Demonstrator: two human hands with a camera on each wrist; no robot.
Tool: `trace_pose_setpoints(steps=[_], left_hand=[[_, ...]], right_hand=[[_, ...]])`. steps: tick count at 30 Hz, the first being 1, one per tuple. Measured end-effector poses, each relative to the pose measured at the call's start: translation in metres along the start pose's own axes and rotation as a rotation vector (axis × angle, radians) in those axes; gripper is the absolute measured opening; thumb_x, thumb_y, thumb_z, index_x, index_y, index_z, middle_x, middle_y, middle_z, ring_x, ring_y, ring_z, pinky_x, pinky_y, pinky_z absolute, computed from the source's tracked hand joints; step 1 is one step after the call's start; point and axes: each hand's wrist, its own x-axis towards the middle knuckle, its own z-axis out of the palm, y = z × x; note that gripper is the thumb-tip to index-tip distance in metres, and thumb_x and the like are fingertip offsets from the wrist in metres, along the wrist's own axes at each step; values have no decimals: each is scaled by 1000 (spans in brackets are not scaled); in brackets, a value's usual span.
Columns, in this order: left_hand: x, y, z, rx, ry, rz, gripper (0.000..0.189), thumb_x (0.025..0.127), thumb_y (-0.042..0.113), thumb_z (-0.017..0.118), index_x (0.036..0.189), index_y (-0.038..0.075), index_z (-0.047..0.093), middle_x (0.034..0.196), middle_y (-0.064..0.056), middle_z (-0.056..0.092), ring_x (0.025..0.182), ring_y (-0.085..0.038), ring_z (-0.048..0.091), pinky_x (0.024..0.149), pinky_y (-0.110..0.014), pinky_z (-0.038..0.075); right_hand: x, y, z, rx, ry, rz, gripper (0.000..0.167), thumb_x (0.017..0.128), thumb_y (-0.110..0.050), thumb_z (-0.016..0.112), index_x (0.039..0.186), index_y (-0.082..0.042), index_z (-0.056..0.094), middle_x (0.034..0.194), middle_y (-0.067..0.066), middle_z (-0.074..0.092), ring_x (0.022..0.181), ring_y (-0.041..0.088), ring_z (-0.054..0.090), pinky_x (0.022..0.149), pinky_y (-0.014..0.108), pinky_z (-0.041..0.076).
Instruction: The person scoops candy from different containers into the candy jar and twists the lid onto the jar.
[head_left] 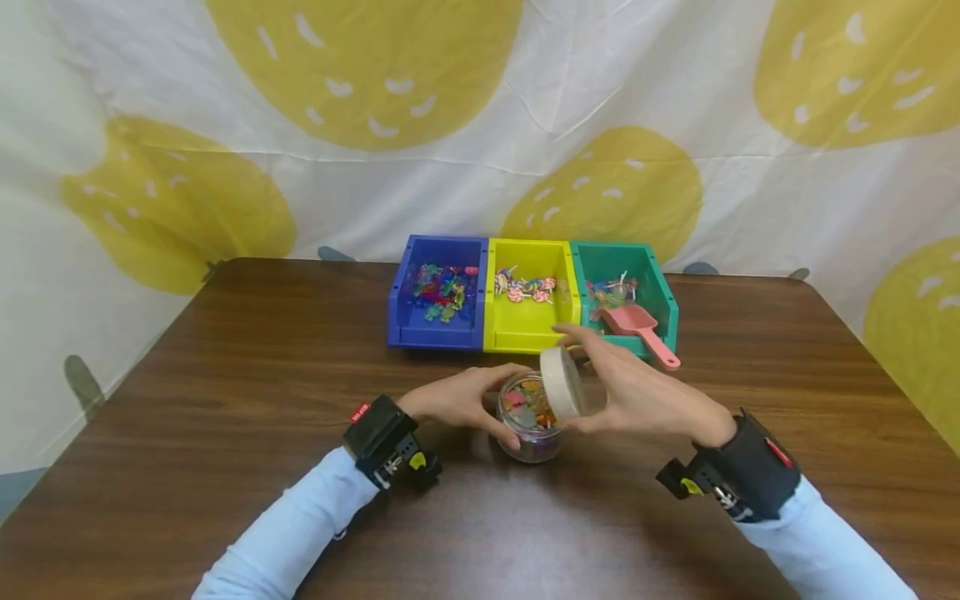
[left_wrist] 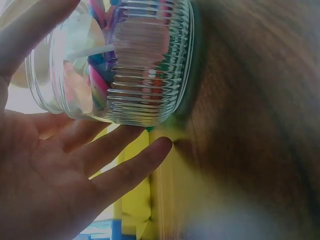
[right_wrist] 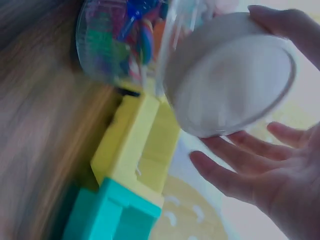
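A clear ribbed jar [head_left: 529, 447] stands on the table, filled with colourful pieces, some of them lollipops. My left hand [head_left: 467, 397] holds it from the left side, thumb and fingers around its upper part. In the left wrist view, the jar [left_wrist: 145, 65] has a white stick and striped candy inside. Tilted over the right edge of its mouth is a white round lid [head_left: 561, 382], pinched between the thumb and fingers of my right hand [head_left: 637, 385]. The right wrist view shows the lid's flat face [right_wrist: 240, 80] up close beside the jar.
Beyond the jar three joined bins stand in a row: blue [head_left: 437, 335] with coloured pieces, yellow [head_left: 525, 340] with small lollipops, green [head_left: 660, 283] with clear pieces. A pink scoop [head_left: 633, 321] leans over the green bin's front edge. A patterned cloth [head_left: 465, 192] hangs behind the table [head_left: 225, 400].
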Motion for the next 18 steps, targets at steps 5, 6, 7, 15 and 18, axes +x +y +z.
trace_pose_setpoints(steps=[5,6,7,15,18], left_hand=[[0,-2,1,-32,2,32,85,71,23,75,139,11,25,133,-5,43,120,-17,41,101,-36,33],[1,-2,1,-35,5,36,87,70,22,76,139,12,25,133,-4,42,120,-16,41,101,-35,32],[1,-2,1,-36,7,35,88,69,22,77,139,13,25,133,-3,42,120,-15,40,102,-34,32],[1,-3,1,-13,24,14,85,67,21,78,136,10,29,131,-4,44,118,-15,42,101,-32,32],[0,-3,2,-22,16,3,84,68,22,78,136,11,30,130,-4,44,116,-15,43,100,-32,33]], right_hand=[[14,-5,9,-65,-26,-76,71,64,-30,78,121,-4,44,111,7,52,95,18,48,74,31,47],[17,-6,10,-78,-38,-93,69,65,-32,78,120,-5,47,112,6,51,96,18,46,75,31,46],[19,-7,11,-88,-51,-104,68,65,-33,77,120,-6,48,113,6,50,98,17,45,77,31,45],[26,-9,19,-156,-131,-93,72,66,-37,76,126,-11,48,116,8,45,100,18,42,78,30,46],[26,-8,22,-152,-134,-94,72,66,-37,76,126,-11,48,115,8,45,99,19,43,77,29,47]])
